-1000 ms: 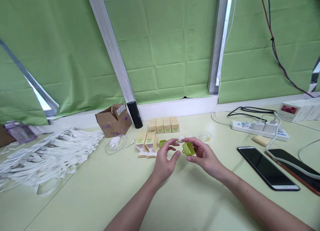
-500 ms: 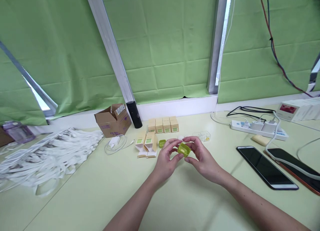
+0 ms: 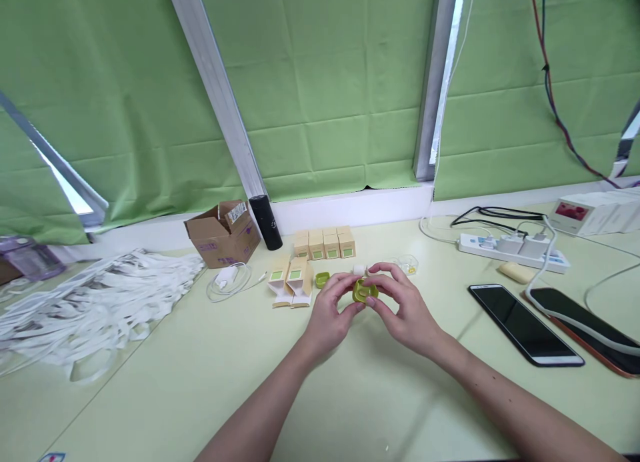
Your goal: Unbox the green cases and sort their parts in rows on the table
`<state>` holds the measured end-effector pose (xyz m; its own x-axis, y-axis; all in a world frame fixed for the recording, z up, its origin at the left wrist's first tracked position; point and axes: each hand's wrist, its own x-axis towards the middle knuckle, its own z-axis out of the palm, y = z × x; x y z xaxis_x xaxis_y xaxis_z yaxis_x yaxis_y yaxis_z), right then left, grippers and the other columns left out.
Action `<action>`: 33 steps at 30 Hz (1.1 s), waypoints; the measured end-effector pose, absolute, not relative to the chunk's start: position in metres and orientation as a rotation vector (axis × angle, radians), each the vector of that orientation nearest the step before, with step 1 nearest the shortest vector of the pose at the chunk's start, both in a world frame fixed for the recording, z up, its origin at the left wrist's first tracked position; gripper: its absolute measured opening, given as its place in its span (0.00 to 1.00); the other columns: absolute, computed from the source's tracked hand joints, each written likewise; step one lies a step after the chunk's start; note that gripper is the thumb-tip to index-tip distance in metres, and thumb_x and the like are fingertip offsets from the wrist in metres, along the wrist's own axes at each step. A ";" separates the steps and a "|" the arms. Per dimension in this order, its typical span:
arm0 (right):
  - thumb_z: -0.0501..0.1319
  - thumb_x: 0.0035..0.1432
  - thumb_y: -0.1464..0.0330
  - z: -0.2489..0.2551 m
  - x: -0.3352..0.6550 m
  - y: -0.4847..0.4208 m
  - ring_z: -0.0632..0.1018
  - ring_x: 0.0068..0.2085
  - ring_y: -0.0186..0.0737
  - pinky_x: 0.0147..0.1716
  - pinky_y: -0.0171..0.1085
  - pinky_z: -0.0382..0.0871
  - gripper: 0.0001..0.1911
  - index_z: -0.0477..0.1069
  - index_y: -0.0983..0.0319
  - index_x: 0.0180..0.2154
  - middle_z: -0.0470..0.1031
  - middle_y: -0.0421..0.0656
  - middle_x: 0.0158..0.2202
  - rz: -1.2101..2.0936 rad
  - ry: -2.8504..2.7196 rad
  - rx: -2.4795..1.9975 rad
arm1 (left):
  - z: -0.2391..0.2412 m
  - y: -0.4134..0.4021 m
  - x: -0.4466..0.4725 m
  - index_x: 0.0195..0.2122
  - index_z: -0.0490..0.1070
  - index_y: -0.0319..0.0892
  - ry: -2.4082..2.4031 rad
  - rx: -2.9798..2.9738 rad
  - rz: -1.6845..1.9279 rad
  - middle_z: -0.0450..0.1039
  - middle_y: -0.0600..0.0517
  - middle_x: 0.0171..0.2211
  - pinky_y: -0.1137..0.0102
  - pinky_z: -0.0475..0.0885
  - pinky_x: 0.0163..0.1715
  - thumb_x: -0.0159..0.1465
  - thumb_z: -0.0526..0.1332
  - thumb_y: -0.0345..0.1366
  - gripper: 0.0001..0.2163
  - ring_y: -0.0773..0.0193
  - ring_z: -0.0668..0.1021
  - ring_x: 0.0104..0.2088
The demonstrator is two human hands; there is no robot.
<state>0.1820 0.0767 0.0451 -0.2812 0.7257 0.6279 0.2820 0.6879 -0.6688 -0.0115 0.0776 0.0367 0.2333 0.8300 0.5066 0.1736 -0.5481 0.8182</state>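
Both hands meet above the middle of the pale green table [image 3: 200, 382] around a small green case [image 3: 363, 291]. My left hand [image 3: 331, 310] pinches its left side with thumb and fingertips. My right hand [image 3: 403, 310] wraps round its right side, fingers curled over the top. A second small green piece [image 3: 323, 279] lies on the table just left of my hands. Two opened beige cartons [image 3: 289, 279] stand beside it, and a row of closed beige cartons [image 3: 325, 243] sits behind. A small white object [image 3: 359, 269] and a clear tray [image 3: 407, 264] lie just beyond my fingers.
A cardboard box [image 3: 223, 233] and a black cylinder [image 3: 265, 222] stand at the back by the window ledge. White straps [image 3: 85, 302] are heaped at left, with a coiled white cable [image 3: 227, 279]. At right lie two phones [image 3: 525, 323], a power strip [image 3: 513, 247] and white boxes [image 3: 595, 214].
My left hand came in from open and apart to close on the green case, which my right hand held alone a second ago. Both hands turned the case.
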 end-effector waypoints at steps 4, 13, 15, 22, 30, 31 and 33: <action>0.59 0.69 0.70 0.044 0.181 0.078 0.80 0.51 0.50 0.51 0.53 0.79 0.13 0.78 0.53 0.50 0.72 0.49 0.51 0.413 -1.858 -0.786 | 0.036 0.074 -0.009 0.57 0.74 0.50 0.893 1.916 1.384 0.71 0.46 0.55 0.55 0.72 0.61 0.65 0.67 0.27 0.20 0.54 0.75 0.58; 0.58 0.69 0.72 0.036 0.173 0.079 0.81 0.43 0.46 0.39 0.48 0.82 0.12 0.78 0.54 0.45 0.72 0.48 0.48 0.339 -1.822 -0.763 | 0.032 0.070 -0.007 0.59 0.73 0.51 0.985 2.149 1.472 0.72 0.46 0.55 0.54 0.74 0.57 0.66 0.66 0.29 0.21 0.52 0.76 0.56; 0.57 0.68 0.74 0.035 0.173 0.080 0.80 0.41 0.45 0.38 0.47 0.81 0.12 0.77 0.55 0.44 0.71 0.48 0.47 0.291 -1.829 -0.768 | 0.031 0.070 -0.007 0.59 0.72 0.51 0.978 2.184 1.489 0.72 0.46 0.55 0.55 0.74 0.57 0.66 0.65 0.29 0.20 0.52 0.76 0.56; 0.60 0.64 0.78 0.035 0.174 0.082 0.71 0.47 0.50 0.38 0.47 0.75 0.11 0.76 0.57 0.35 0.68 0.48 0.42 -0.005 -1.860 -0.861 | 0.029 0.071 -0.008 0.59 0.71 0.50 0.999 2.296 1.469 0.72 0.45 0.55 0.55 0.73 0.56 0.67 0.64 0.28 0.20 0.53 0.76 0.56; 0.59 0.65 0.79 0.037 0.172 0.079 0.67 0.46 0.49 0.39 0.45 0.71 0.10 0.74 0.58 0.37 0.64 0.47 0.42 -0.099 -1.873 -0.883 | 0.033 0.071 -0.008 0.59 0.70 0.49 1.029 2.379 1.509 0.72 0.45 0.54 0.53 0.72 0.55 0.68 0.63 0.28 0.19 0.51 0.73 0.56; 0.59 0.65 0.79 0.037 0.172 0.078 0.67 0.46 0.49 0.39 0.45 0.70 0.10 0.74 0.58 0.38 0.64 0.47 0.42 -0.112 -1.871 -0.878 | 0.033 0.071 -0.008 0.59 0.70 0.49 1.034 2.382 1.515 0.72 0.44 0.53 0.53 0.72 0.55 0.68 0.63 0.28 0.19 0.51 0.73 0.56; 0.59 0.65 0.79 0.037 0.172 0.078 0.66 0.45 0.48 0.39 0.45 0.69 0.11 0.74 0.58 0.38 0.64 0.47 0.41 -0.140 -1.864 -0.872 | 0.033 0.071 -0.008 0.59 0.70 0.49 1.048 2.387 1.522 0.72 0.44 0.53 0.52 0.72 0.54 0.68 0.63 0.29 0.19 0.50 0.74 0.55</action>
<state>0.1718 0.0780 0.0367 -0.2094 0.5029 0.8386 0.6226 0.7299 -0.2822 -0.0085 0.0706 0.0327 0.2537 0.6086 0.7518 0.4851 -0.7525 0.4455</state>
